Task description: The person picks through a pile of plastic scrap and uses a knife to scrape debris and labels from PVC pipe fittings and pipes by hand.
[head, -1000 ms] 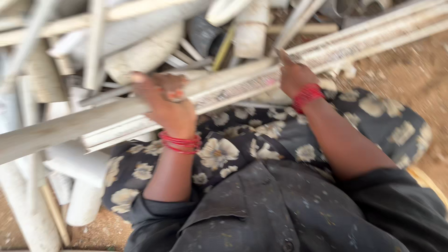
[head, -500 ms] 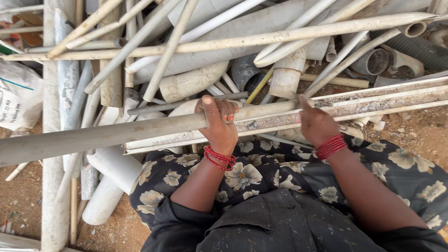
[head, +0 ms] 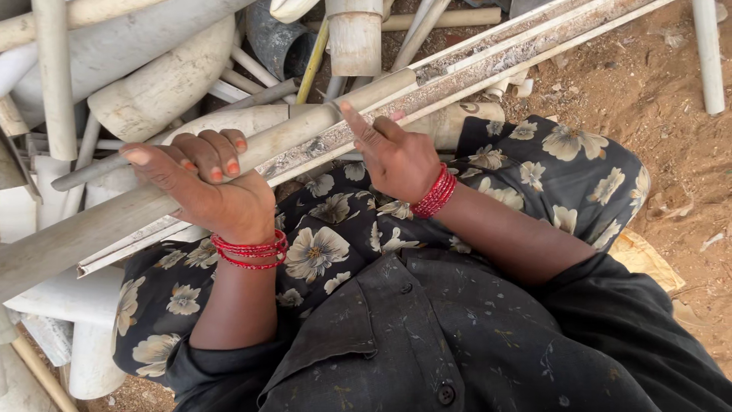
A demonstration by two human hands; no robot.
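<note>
Seen from the head camera, looking down over a dark shirt and a flowered cloth across the lap, the person has a long grey pipe lying slantwise in front of them, low at the near left and rising toward the far right. The left hand sits on top of it at the left, fingers curled over and closed around the pipe, red bangles at the wrist. The right hand is just right of the middle, its fingers loosely open, the forefinger stretched out and touching the pipe's end, gripping nothing. Right beside the pipe runs a flat white channel strip, dusty inside. Beyond both lies a heap of pale pipes. Bare brown dirt ground shows on the right.
</note>
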